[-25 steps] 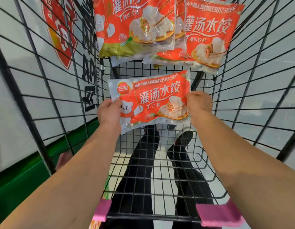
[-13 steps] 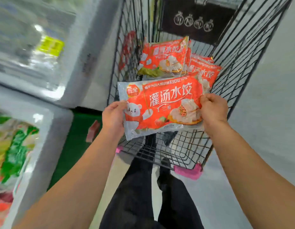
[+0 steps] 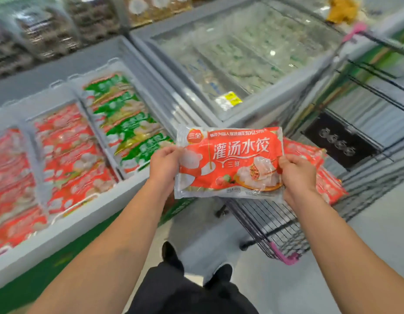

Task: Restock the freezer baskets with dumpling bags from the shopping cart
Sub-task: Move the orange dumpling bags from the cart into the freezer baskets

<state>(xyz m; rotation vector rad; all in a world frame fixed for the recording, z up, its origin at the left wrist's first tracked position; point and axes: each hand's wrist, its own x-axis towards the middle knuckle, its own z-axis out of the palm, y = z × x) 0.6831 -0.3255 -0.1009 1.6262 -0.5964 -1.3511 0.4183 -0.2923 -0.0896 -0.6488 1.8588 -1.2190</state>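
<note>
From the head camera, the only view I have, I hold one dumpling bag (image 3: pixel 229 163) up in the air in front of me, face toward me, above the floor between the open freezer (image 3: pixel 67 225) on my left and the shopping cart (image 3: pixel 275 230) on my right. My left hand (image 3: pixel 165 165) has its grip closed on the bag's left short edge, fingers curled over the front; my right hand (image 3: pixel 297 172) pinches the right short edge the same way. The film looks glossy and probably frosted, so I judge it slippery, and the loose frozen pieces inside will likely shift and let the middle sag if I take it by one end only. It seems moderately heavy but not fragile, though hard squeezing could crack the dumplings. The sealed side margins, where I have it, are the safest hold. The freezer baskets (image 3: pixel 41 168) hold rows of red bags (image 3: pixel 69 159) and green bags (image 3: pixel 128 123); more red bags (image 3: pixel 327 177) lie in the cart behind my right hand.
</note>
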